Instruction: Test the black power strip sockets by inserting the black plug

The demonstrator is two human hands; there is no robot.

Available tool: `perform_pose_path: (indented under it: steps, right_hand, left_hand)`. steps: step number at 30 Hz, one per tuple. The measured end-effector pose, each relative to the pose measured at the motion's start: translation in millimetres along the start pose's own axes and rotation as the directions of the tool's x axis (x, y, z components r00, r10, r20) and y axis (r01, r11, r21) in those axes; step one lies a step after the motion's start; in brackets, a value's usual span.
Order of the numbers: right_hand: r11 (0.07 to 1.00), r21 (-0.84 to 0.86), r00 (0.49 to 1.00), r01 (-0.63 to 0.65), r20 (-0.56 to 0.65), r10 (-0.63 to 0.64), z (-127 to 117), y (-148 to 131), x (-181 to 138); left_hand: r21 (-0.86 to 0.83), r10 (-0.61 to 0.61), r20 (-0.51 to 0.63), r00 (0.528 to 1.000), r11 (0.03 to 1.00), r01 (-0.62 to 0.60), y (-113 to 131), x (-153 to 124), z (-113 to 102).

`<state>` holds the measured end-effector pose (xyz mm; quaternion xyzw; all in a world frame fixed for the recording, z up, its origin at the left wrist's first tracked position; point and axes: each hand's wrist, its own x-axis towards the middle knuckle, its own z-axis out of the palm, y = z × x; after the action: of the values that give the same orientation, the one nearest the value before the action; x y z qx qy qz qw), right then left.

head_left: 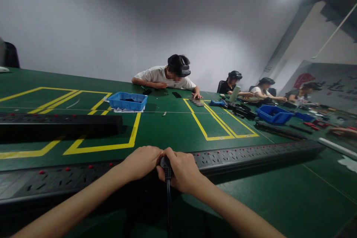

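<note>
- Head view, tabletop (pixel 161 130): green, its far edge running below a pale wall.
- Power strip (pixel 234 156): one, long, black, red switches; lay crosswise toward the tabletop's near edge.
- Plug (pixel 166 163): one, black, cord hanging toward the near edge; stood at mid-strip, whether seated could not be told.
- Right hand (pixel 182 169): closed around the plug.
- Left hand (pixel 143 161): touched the right hand, over the strip; its hold, hidden, could not be told.
- Blue tray (pixel 128 105): one, held dark pieces; sat left of centre, toward the far edge.
- Blue bin (pixel 275 117): one, toward the right edge; contents too dim to tell.
- Second strip (pixel 55 124): one, black; its right end stopped short of the tabletop's middle.
- Surface between blue tray and right-hand yellow outline (pixel 219 138): green, one pale scrap (pixel 164 113) on it.
</note>
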<state>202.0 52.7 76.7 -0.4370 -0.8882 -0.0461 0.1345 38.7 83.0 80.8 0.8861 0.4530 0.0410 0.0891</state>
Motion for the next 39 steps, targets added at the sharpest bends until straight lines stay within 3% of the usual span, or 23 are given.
perform_pose_path:
  steps: [10, 19, 39]
  right_hand:
    - [1.0, -0.001, 1.0, -0.009, -0.017, 0.009, 5.8, 1.4, -0.7]
    - [1.0, 0.017, 1.0, -0.012, -0.014, 0.012, 1.9, -0.4, -0.1]
    - [1.0, -0.018, 1.0, -0.004, -0.011, 0.004, 4.2, 0.6, -0.6]
  left_hand:
    - [0.002, -0.013, 0.017, 1.0, 1.0, 0.013, 1.0, -0.7, -1.0]
    - [0.041, 0.05, -0.033, 0.998, 0.998, -0.048, -3.5, 0.0, 5.4]
    - [0.058, 0.033, 0.021, 0.999, 0.998, -0.034, -2.6, 0.9, 2.6]
